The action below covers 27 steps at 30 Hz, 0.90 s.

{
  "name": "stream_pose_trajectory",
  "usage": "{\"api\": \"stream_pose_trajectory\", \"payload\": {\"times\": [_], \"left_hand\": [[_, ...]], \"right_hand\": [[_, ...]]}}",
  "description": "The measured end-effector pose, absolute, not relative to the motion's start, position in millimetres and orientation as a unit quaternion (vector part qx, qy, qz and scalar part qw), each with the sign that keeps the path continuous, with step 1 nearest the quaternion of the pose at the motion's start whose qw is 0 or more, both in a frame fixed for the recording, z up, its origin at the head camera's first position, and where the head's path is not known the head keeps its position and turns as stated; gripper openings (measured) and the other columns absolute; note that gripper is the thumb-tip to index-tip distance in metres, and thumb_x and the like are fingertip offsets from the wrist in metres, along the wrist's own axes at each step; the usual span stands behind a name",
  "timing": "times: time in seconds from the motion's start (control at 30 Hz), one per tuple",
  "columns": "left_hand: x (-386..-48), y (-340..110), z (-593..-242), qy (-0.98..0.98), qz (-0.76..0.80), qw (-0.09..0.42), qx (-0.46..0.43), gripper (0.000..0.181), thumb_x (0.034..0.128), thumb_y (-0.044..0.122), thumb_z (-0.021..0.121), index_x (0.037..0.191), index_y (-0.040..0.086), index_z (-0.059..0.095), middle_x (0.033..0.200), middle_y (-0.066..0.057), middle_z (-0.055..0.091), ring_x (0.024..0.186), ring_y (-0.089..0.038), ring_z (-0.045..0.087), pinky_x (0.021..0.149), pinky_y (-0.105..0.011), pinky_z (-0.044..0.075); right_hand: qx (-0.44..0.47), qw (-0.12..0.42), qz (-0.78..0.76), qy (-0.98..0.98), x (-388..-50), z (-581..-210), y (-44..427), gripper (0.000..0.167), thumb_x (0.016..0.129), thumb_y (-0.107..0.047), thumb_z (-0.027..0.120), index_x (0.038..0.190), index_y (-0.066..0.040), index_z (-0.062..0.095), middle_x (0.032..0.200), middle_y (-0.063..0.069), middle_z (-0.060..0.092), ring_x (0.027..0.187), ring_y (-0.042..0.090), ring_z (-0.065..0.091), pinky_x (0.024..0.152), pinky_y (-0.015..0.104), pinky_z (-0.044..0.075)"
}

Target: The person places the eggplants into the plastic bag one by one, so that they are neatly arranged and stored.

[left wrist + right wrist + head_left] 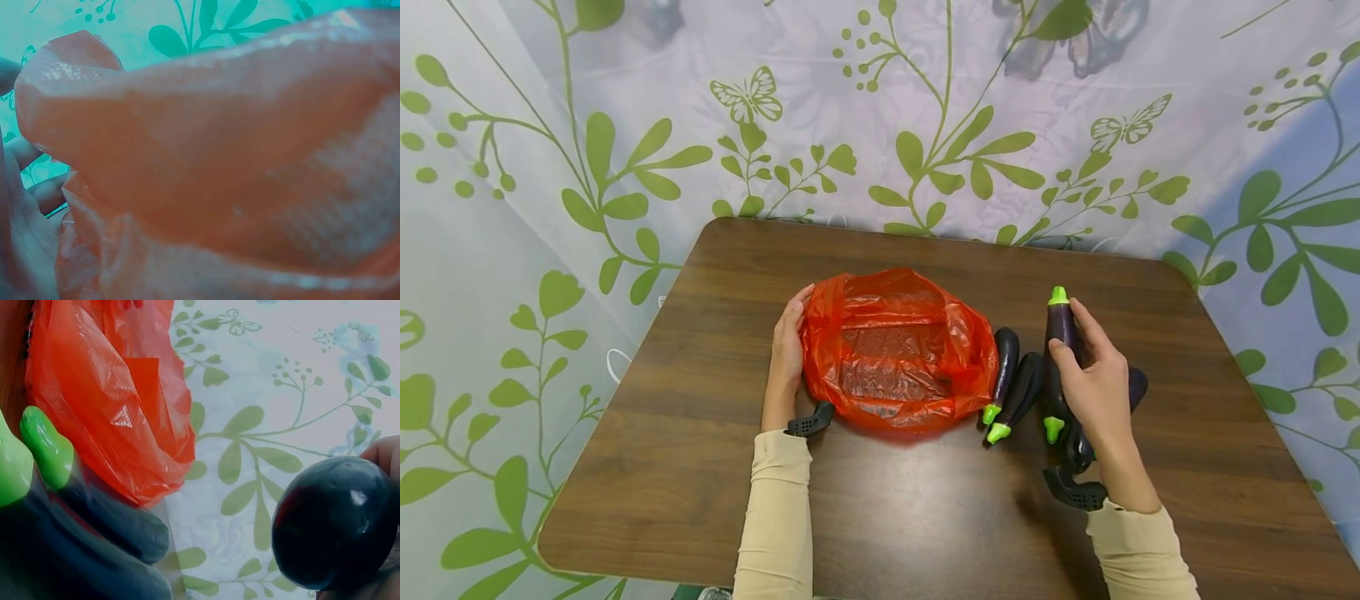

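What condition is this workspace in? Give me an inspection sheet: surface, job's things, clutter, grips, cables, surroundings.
Surface: brown wood-grain table.
Job's things: red plastic bag, mouth open; two eggplants beside its right side; other eggplants farther right, partly hidden.
Clutter: nothing seen.
Grips: left grip, a bare hand, touches the bag's left side; right grip, also bare, holds an eggplant.
Cables: white loop past the table's left edge, possibly a cable; cannot tell.
Surroundings: leaf-and-butterfly-printed backdrop.
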<state>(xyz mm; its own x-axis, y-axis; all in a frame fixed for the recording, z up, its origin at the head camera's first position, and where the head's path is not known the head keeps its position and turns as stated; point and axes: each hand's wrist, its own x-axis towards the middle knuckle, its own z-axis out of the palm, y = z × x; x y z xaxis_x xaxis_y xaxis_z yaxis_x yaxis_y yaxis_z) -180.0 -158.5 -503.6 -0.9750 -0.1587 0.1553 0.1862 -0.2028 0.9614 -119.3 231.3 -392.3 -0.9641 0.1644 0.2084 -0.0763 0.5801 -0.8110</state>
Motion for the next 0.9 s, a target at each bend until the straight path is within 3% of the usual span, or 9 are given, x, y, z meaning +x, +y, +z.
{"api": "stream_pose_trajectory", "payload": {"times": [0.2,0.47,0.9], "left_hand": [[-179.6,-158.6,-503.0,-0.623,-0.774,0.109,-0.011,0.052,0.1093,0.043,0.035,0.15,0.017,0.052,0.15,-0.005,0.054,0.136,-0.021,0.052,0.119,-0.046,0.038],[-178.7,-158.8,-502.1,-0.617,-0.779,0.106,-0.011,0.052,0.1097,0.043,0.035,0.151,0.015,0.052,0.15,-0.006,0.054,0.135,-0.021,0.052,0.119,-0.046,0.038],[-179.5,-158.6,-501.8,-0.617,-0.778,0.114,-0.017,0.052,0.1092,0.042,0.036,0.149,0.014,0.053,0.149,-0.006,0.055,0.135,-0.02,0.053,0.117,-0.045,0.04]], "right_hand": [[-0.007,0.124,0.452,-0.883,-120.8,-394.0,225.3,0.06,0.104,-0.022,0.059,0.16,-0.027,0.039,0.156,0.009,0.05,0.136,0.034,0.055,0.105,0.03,0.048],[0.024,0.122,0.458,-0.88,-121.0,-400.9,215.1,0.06,0.102,-0.017,0.061,0.159,-0.024,0.042,0.154,0.011,0.052,0.132,0.033,0.059,0.095,0.008,0.045],[0.046,0.113,0.451,-0.884,-126.0,-409.2,199.1,0.06,0.101,-0.015,0.06,0.158,-0.019,0.043,0.15,0.018,0.056,0.124,0.036,0.064,0.087,0.003,0.044]]}}
